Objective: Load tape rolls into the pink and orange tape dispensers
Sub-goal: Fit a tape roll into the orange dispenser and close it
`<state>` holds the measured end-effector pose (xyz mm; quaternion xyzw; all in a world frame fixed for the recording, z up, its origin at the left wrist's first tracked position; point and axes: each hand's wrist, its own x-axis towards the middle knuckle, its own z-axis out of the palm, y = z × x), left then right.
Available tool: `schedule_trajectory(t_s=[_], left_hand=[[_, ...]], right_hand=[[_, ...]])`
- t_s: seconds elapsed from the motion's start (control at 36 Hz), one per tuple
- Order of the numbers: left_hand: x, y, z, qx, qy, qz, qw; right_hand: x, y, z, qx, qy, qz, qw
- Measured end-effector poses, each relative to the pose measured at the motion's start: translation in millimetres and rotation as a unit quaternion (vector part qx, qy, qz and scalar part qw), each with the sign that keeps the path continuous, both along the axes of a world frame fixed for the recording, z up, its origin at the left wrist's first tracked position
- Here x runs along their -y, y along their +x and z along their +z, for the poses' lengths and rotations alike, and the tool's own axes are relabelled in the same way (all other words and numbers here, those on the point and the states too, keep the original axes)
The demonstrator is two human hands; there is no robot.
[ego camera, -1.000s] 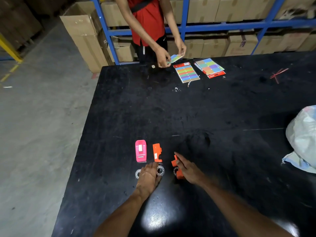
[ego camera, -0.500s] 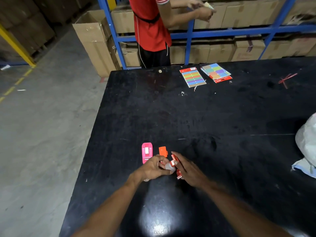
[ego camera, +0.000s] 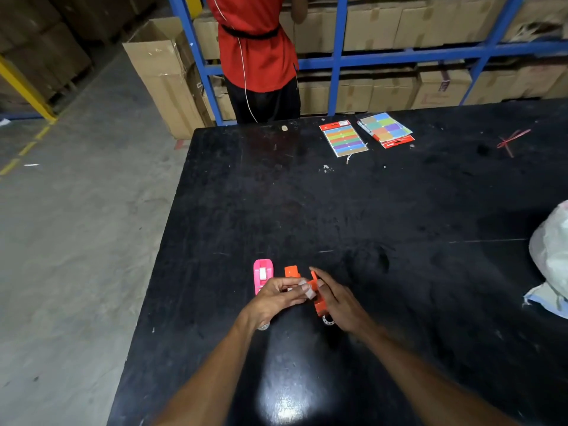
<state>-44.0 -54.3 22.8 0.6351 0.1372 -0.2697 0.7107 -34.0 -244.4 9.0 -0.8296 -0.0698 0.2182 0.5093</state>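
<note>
While right hand (ego camera: 339, 302) clamps light, stiff orange plastic dispenser (ego camera: 318, 295), pinch small clear tape roll (ego camera: 309, 292) by its rim with closed left hand (ego camera: 276, 298).

Black table (ego camera: 399, 210) fills frame centre and right. Lower centre: pink dispenser (ego camera: 263, 274), orange piece (ego camera: 291, 271), apparently two tape rolls (ego camera: 327, 320). Top edge: two colour cards (ego camera: 344, 138). Right edge: white bag (ego camera: 550, 259).
</note>
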Motion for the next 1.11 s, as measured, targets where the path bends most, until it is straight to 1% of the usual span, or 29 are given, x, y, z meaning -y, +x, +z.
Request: schedule_trajectory(t_s=[0.17, 0.31, 0.53, 0.67, 0.75, 0.83, 0.89, 0.94, 1.03, 1.11], left_hand=[[1.1, 5.0, -4.4, 0.032, -0.008, 0.087, 0.996], [6.1, 4.9, -5.2, 0.07, 0.021, 0.1, 0.992], [19.6, 6.0, -6.6, 0.087, 0.012, 0.137, 0.987], [22.6, 6.4, -15.6, 0.101, 0.056, 0.125, 0.985], [21.0, 10.9, -25.0, 0.089, 0.111, 0.17, 0.975], [20.2, 20.0, -37.4, 0.099, 0.242, 0.2, 0.944], [21.4, 25.8, -47.4, 0.091, 0.298, 0.202, 0.928], [24.0, 31.6, -59.1, 0.101, 0.362, 0.168, 0.911], [32.6, 41.4, -72.8, 0.104, 0.472, 0.056, 0.874], [39.4, 49.9, -80.7, 0.092, 0.537, -0.02, 0.838]], right_hand=[[-7.6, 3.3, -3.0, -0.014, 0.024, -0.035, 0.999], [-10.2, 7.4, -1.3, -0.017, 0.032, -0.045, 0.998], [-15.9, 8.3, -10.9, -0.043, 0.058, -0.067, 0.995], [-12.7, 6.4, -25.7, -0.06, 0.056, -0.06, 0.995], [-9.9, 8.3, -25.4, -0.066, 0.057, -0.071, 0.994], [-6.1, 13.0, -25.5, -0.065, 0.064, -0.091, 0.992], [-3.1, 16.1, -27.9, -0.068, 0.068, -0.092, 0.991], [0.4, 19.4, -27.7, -0.07, 0.073, -0.093, 0.991], [5.3, 23.1, -18.7, -0.072, 0.086, -0.102, 0.989], [10.3, 27.9, -20.0, -0.082, 0.097, -0.106, 0.986]])
